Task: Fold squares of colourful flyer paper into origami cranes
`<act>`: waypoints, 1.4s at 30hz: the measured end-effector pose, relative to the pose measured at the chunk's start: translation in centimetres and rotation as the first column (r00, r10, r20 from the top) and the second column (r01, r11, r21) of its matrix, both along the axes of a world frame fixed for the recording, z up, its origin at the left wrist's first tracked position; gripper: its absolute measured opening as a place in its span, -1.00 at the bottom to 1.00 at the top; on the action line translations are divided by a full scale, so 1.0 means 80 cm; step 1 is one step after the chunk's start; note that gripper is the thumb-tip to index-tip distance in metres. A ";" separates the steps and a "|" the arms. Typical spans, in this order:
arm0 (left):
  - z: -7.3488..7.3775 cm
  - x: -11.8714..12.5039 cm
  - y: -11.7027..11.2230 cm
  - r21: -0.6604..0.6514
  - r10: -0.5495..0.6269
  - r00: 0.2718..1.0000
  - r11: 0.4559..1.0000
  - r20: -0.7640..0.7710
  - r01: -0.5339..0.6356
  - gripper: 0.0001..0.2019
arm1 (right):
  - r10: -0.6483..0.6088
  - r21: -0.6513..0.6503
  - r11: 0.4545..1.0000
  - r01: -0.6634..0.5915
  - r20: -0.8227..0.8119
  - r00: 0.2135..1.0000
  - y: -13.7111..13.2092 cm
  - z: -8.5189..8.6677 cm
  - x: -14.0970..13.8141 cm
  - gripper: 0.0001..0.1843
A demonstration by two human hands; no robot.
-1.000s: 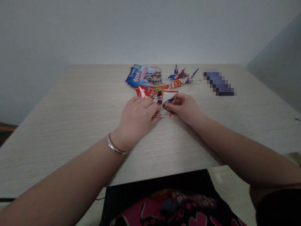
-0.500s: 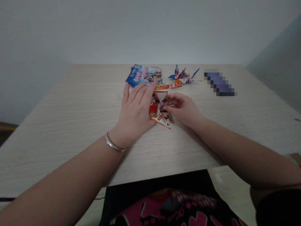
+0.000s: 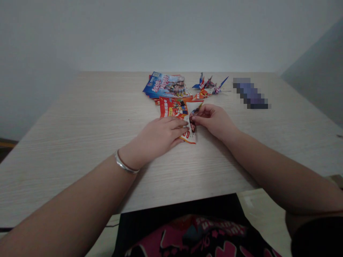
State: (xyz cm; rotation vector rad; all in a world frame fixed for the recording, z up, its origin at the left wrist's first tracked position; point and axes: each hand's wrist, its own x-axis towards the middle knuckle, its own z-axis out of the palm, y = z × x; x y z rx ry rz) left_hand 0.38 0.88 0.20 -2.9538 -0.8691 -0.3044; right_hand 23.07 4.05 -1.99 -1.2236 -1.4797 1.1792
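Paper (image 3: 175,106) sits pinched, fingertips nearly meeting, in the right hand (image 3: 215,121); beside that grip the outstretched left hand (image 3: 158,137) rests on it, leaflets (image 3: 167,86) just beyond.

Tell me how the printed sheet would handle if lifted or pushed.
The printed sheet looks like thin paper, so it is probably light. It seems floppy: its right side curls where the right hand pinches it. Pushed, it might slide or buckle rather than roll, its red part lying fairly flat by the left hand.
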 end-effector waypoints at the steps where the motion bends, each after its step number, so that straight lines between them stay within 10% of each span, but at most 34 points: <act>1: -0.004 -0.001 -0.001 -0.028 -0.009 1.000 1.000 -0.013 0.008 -0.60 | -0.011 0.013 1.000 0.011 0.030 0.999 0.001 -0.001 0.002 -0.70; 12: -0.016 -0.015 -0.019 -0.218 0.024 0.987 0.974 -0.159 -0.059 -0.27 | -0.134 0.097 0.989 0.110 0.287 0.949 0.009 0.008 0.018 -0.77; 30: -0.021 -0.006 -0.024 -0.116 0.280 0.954 0.950 -0.103 -0.291 -0.21 | -0.068 0.220 0.975 -0.022 0.390 0.918 0.002 0.011 0.010 -0.82; 42: -0.012 -0.002 -0.013 0.034 0.298 0.918 0.948 0.262 -0.317 0.05 | 0.022 0.315 0.903 -0.292 0.645 0.764 0.001 0.016 0.015 -0.92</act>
